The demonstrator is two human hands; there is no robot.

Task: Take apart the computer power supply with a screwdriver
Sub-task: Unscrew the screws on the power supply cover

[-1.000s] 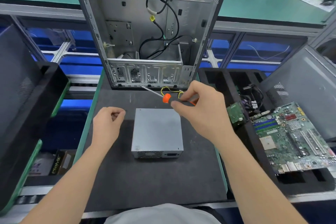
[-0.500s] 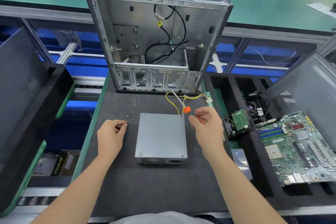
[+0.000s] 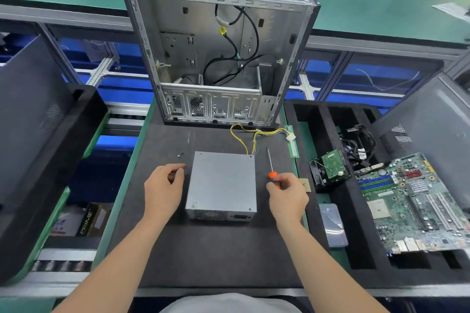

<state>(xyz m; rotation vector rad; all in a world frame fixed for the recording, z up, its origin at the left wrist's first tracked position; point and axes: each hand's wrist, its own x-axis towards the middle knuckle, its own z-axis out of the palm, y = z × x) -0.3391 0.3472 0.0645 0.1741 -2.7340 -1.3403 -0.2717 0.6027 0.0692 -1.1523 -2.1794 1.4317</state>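
View: head camera, the only one
Change since half a second ago: the orange-handled, steel-shafted screwdriver (image 3: 272,175) was up at the far right corner of the grey sheet-metal power supply box (image 3: 222,183); it now lies lower, alongside the box's right edge, with its shaft pointing away from the person
Unchanged: the left hand (image 3: 164,188) remains just left of the box
Right hand (image 3: 287,197): 1, thumb and fingers pinching the screwdriver handle
Left hand: 1, fingers curled toward the thumb; whether they hold anything cannot be told
Power supply: 1, flat on the black mat (image 3: 203,249) between the two hands, vented face toward the person, yellow wire bundle (image 3: 254,134) trailing from its far right corner
Small dark screws (image 3: 180,155): 2, loose on the mat beyond the left hand
Open bare-metal computer case (image 3: 218,58): 1, upright beyond the box
Green motherboard (image 3: 417,201): 1, on the black foam tray (image 3: 356,249) at right
Hard drive (image 3: 330,168): 1, in the tray, left of the motherboard
Green memory stick (image 3: 292,145): 1, at the mat's right edge
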